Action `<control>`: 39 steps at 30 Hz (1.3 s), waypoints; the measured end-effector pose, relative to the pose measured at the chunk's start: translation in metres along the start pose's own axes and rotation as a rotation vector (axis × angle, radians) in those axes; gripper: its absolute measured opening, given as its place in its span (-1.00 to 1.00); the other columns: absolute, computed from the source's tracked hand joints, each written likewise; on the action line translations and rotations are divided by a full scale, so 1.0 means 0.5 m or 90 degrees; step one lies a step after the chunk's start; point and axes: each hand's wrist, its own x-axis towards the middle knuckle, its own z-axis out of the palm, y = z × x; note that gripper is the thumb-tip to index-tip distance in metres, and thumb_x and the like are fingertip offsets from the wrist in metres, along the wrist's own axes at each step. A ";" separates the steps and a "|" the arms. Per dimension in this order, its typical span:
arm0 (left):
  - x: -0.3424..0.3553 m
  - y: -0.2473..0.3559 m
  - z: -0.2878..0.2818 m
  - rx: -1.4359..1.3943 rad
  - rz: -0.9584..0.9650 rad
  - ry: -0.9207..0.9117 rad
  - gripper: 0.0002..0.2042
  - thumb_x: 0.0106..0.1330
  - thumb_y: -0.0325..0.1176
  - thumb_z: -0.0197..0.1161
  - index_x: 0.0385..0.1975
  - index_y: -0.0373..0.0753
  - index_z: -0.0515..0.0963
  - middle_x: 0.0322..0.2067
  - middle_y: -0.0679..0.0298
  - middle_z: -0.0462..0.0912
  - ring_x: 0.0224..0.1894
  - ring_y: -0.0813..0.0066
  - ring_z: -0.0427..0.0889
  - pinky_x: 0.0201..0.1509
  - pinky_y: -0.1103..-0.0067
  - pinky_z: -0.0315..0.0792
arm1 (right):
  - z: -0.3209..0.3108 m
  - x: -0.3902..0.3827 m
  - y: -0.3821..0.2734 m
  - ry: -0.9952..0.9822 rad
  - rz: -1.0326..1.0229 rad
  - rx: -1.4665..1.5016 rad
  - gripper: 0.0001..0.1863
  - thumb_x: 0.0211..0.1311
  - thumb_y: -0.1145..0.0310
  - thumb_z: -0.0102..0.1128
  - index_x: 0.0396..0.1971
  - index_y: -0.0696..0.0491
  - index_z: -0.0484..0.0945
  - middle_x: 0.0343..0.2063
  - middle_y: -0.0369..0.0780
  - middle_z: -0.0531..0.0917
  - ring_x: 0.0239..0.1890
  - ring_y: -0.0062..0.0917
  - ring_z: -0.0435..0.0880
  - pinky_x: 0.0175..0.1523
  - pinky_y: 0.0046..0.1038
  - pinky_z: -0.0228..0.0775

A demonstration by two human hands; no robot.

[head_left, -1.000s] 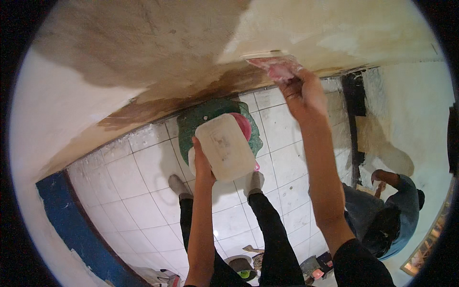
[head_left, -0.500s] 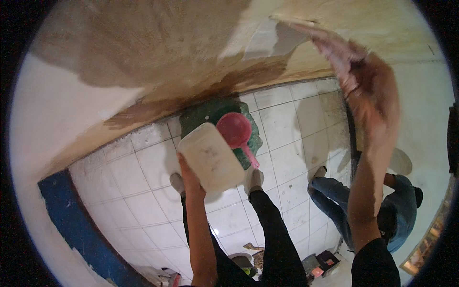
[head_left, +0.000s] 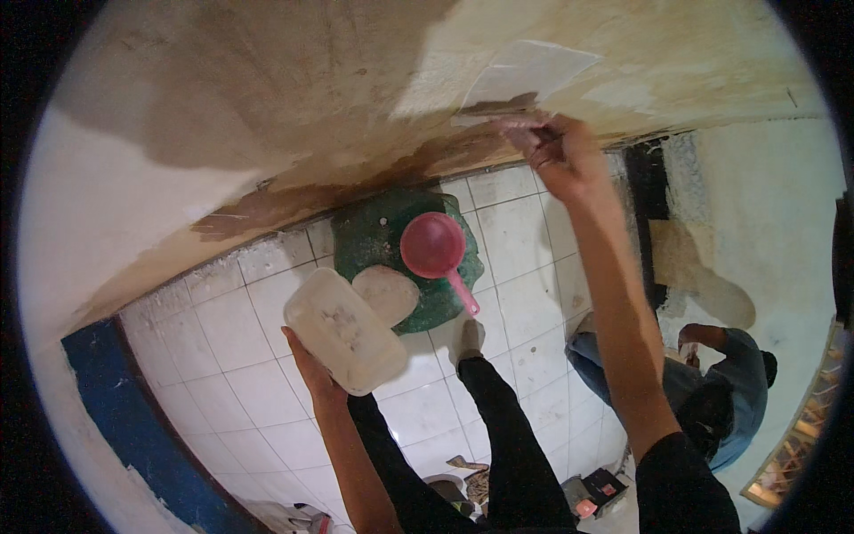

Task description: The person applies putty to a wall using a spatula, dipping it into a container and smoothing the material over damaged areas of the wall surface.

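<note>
My left hand (head_left: 318,378) grips the lower left side of a whitish rectangular plastic tub (head_left: 356,343), which has greyish smears on it. My right hand (head_left: 560,156) reaches up to the stained wall (head_left: 338,98), its fingers closed around a thin, flat scraper (head_left: 498,117). Motion blurs the hand and most of the tool, so its exact shape is unclear. The scraper's edge lies along the wall, just below a smooth, pale smeared patch (head_left: 543,71). A dark shadow falls beside that edge.
A pink long-handled dipper (head_left: 434,245) and a pale rounded object (head_left: 387,294) rest on a green stool-like surface (head_left: 360,236). White floor tiles (head_left: 520,236) surround it. Another person (head_left: 725,396) crouches at right. A blue band (head_left: 133,409) borders the left side; several items lie behind my feet.
My right hand has swept down and left along the wall with the scraper, exposing the pale patch. My left hand and the tub have shifted left and lower, uncovering the pale rounded object.
</note>
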 end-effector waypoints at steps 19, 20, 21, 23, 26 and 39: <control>-0.046 0.023 -0.031 0.024 -0.002 0.052 -0.35 0.43 0.19 -0.32 0.31 -0.19 0.15 0.22 0.11 0.33 0.21 0.11 0.39 0.24 0.20 0.35 | -0.025 -0.196 -0.160 0.013 -0.054 0.011 -0.67 0.26 0.51 -0.04 0.00 0.31 0.40 -0.10 -0.01 0.57 -0.08 -0.25 0.64 -0.08 -0.43 0.64; -0.043 0.020 -0.039 0.026 0.000 0.053 -0.35 0.43 0.19 -0.32 0.31 -0.19 0.15 0.22 0.11 0.33 0.21 0.11 0.39 0.24 0.20 0.35 | -0.070 -0.158 -0.140 -0.007 -0.006 0.006 -0.69 0.25 0.50 -0.02 -0.03 0.29 0.41 -0.13 -0.03 0.58 -0.11 -0.27 0.64 -0.07 -0.40 0.63; -0.036 0.010 -0.061 0.024 0.009 0.030 -0.36 0.43 0.19 -0.31 0.31 -0.19 0.15 0.22 0.11 0.33 0.21 0.11 0.38 0.25 0.20 0.34 | -0.116 -0.121 -0.119 -0.023 0.039 0.002 -0.70 0.23 0.50 0.01 -0.05 0.27 0.43 -0.16 -0.05 0.58 -0.14 -0.29 0.64 -0.05 -0.37 0.62; -0.041 0.005 -0.093 0.028 0.021 0.017 -0.36 0.43 0.19 -0.30 0.31 -0.19 0.16 0.22 0.11 0.33 0.21 0.12 0.37 0.26 0.21 0.33 | -0.135 -0.059 -0.051 0.006 0.034 -0.032 -0.71 0.23 0.51 0.00 -0.07 0.28 0.42 -0.16 -0.05 0.58 -0.14 -0.29 0.64 -0.04 -0.35 0.62; -0.054 -0.014 -0.097 0.026 0.005 0.027 -0.37 0.44 0.17 -0.29 0.31 -0.19 0.15 0.22 0.11 0.33 0.21 0.13 0.37 0.27 0.20 0.32 | -0.183 0.043 -0.033 0.022 0.025 -0.051 -0.72 0.23 0.53 -0.03 -0.09 0.32 0.40 -0.15 -0.03 0.56 -0.12 -0.28 0.63 0.00 -0.32 0.60; -0.061 -0.057 -0.066 0.001 -0.028 -0.016 -0.31 0.38 0.26 -0.25 0.29 -0.18 0.20 0.16 0.09 0.39 0.16 0.13 0.44 0.17 0.18 0.41 | -0.015 -0.148 -0.357 -0.187 0.041 0.068 -0.54 0.35 0.54 -0.29 0.15 0.54 0.04 0.10 0.25 0.35 0.11 -0.14 0.51 0.13 -0.39 0.55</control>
